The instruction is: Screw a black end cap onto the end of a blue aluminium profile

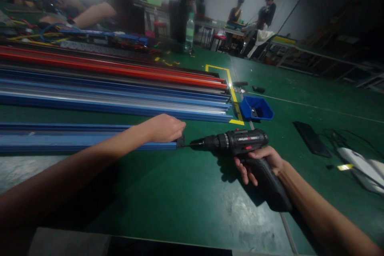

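My right hand [264, 164] is wrapped around the handle of a black cordless drill [247, 140], which lies level above the green table and points left. Its long thin bit [195, 144] reaches a small black end cap [180, 141] at the right end of a blue metal profile [156, 145]. Whether the tip sits in a screw is too small to tell. My left hand [166, 128] is closed over that end of the profile, fingers curled down beside the cap. The fingertips are partly hidden behind the hand.
Blue profiles [120, 106] and red ones [120, 66] lie side by side beyond. Right of them stand a blue bin [258, 109] with small parts, a black phone-like slab [311, 139] and cables. A bottle [189, 32] stands farther back. A co-worker's arm [94, 14] is at upper left.
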A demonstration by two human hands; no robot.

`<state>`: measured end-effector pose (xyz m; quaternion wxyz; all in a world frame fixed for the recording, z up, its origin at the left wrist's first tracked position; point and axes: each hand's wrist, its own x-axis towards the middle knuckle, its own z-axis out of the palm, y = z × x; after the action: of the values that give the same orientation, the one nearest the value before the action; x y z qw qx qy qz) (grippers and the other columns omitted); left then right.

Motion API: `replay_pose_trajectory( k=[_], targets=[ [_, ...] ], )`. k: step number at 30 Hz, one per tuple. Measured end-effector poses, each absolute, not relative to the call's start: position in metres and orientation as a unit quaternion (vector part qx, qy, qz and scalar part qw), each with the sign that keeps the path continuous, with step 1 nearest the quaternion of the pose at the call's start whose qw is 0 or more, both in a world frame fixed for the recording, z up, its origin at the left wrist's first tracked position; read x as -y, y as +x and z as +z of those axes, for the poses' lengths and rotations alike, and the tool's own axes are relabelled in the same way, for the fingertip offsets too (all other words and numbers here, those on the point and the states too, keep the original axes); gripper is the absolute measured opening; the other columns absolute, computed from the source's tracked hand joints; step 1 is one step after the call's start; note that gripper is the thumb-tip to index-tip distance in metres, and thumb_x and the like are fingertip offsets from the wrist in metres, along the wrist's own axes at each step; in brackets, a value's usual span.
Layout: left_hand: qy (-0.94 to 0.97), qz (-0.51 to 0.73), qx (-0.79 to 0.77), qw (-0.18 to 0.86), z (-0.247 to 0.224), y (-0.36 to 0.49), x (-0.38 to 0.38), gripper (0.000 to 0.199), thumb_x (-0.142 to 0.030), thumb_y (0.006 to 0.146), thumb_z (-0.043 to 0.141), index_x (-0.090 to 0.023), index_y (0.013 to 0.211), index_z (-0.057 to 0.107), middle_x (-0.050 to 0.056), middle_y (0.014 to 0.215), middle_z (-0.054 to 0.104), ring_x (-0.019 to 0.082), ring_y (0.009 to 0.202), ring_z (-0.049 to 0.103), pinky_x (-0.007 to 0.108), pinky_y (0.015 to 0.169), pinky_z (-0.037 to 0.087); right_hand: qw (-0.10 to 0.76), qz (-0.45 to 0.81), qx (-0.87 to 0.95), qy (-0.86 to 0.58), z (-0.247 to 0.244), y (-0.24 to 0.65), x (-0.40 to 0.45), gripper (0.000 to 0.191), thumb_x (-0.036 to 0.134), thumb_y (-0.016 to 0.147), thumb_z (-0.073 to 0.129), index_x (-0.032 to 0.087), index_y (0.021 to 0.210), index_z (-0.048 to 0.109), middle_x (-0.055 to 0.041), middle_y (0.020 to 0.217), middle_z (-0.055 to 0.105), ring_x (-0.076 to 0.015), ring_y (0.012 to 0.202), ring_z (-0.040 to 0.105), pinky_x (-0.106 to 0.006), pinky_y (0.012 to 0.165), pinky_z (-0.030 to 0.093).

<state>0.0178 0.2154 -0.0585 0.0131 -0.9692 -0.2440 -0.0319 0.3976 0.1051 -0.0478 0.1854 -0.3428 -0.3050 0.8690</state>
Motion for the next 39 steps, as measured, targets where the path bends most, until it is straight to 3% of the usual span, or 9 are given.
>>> replay_pose_trajectory(
  k=[2,4,8,11,15,25,39],
  targets=[
    [-0.968,-0.02,0.248,0.022,-0.058,0.019,-0.215,0.029,-0.028,0.101,0.04,-0.017,0.091,0.065,0.007,0.079,0.072,0.02,0.069,0.065,0.032,0.061,0.04,0.19,0.869,0.317,-0.329,-0.058,0.399,-0.106,0.042,0.032,0.081,0.061,0.001,0.106,0.073,-0.0164,0.082,0.076,-0.0255,0.074,0.079,-0.023,0.053,0.057],
    [-0.968,-0.013,0.25,0.029,-0.057,0.02,-0.214,0.029,-0.027,0.101,0.041,-0.016,0.09,0.065,0.007,0.078,0.072,0.021,0.069,0.065,0.033,0.061,0.04,0.193,0.873,0.317,-0.317,-0.067,0.4,-0.105,0.044,0.034,0.077,0.069,0.003,0.108,0.074,-0.0159,0.083,0.076,-0.0245,0.074,0.079,-0.023,0.054,0.06],
    [-0.968,-0.019,0.245,0.041,-0.057,0.02,-0.213,0.027,-0.025,0.101,0.042,-0.017,0.088,0.065,0.006,0.077,0.072,0.02,0.068,0.065,0.032,0.06,0.039,0.201,0.887,0.304,-0.285,-0.075,0.4,-0.1,0.051,0.036,0.077,0.077,0.002,0.116,0.072,-0.018,0.096,0.078,-0.0293,0.094,0.08,-0.033,0.078,0.066],
    [-0.969,-0.027,0.241,0.048,-0.057,0.019,-0.213,0.027,-0.025,0.1,0.042,-0.017,0.087,0.065,0.006,0.075,0.072,0.019,0.066,0.064,0.032,0.058,0.037,0.209,0.88,0.323,-0.279,-0.074,0.399,-0.096,0.05,0.042,0.08,0.08,0.006,0.115,0.073,-0.0172,0.099,0.079,-0.0294,0.096,0.08,-0.037,0.086,0.065],
    [-0.971,-0.033,0.23,0.057,-0.059,0.018,-0.214,0.027,-0.025,0.1,0.043,-0.017,0.085,0.064,0.005,0.073,0.07,0.019,0.064,0.062,0.032,0.057,0.035,0.22,0.86,0.359,-0.288,-0.072,0.398,-0.094,0.044,0.046,0.083,0.082,0.01,0.108,0.075,-0.0151,0.096,0.079,-0.0271,0.088,0.08,-0.036,0.08,0.065],
    [-0.967,-0.049,0.248,0.027,-0.062,0.015,-0.215,0.027,-0.028,0.101,0.043,-0.018,0.088,0.065,0.005,0.076,0.071,0.018,0.064,0.061,0.031,0.057,0.034,0.222,0.874,0.344,-0.261,-0.076,0.399,-0.094,0.03,0.021,0.084,0.077,0.006,0.11,0.075,-0.0148,0.096,0.08,-0.0235,0.087,0.081,-0.03,0.078,0.065],
    [-0.971,-0.049,0.221,0.079,-0.062,0.017,-0.215,0.031,-0.026,0.102,0.042,-0.017,0.086,0.067,0.005,0.074,0.071,0.017,0.062,0.061,0.032,0.055,0.032,0.212,0.872,0.325,-0.299,-0.081,0.405,-0.094,0.028,0.021,0.08,0.075,0.007,0.104,0.073,-0.0125,0.083,0.078,-0.0191,0.071,0.078,-0.023,0.063,0.06]
  ],
)
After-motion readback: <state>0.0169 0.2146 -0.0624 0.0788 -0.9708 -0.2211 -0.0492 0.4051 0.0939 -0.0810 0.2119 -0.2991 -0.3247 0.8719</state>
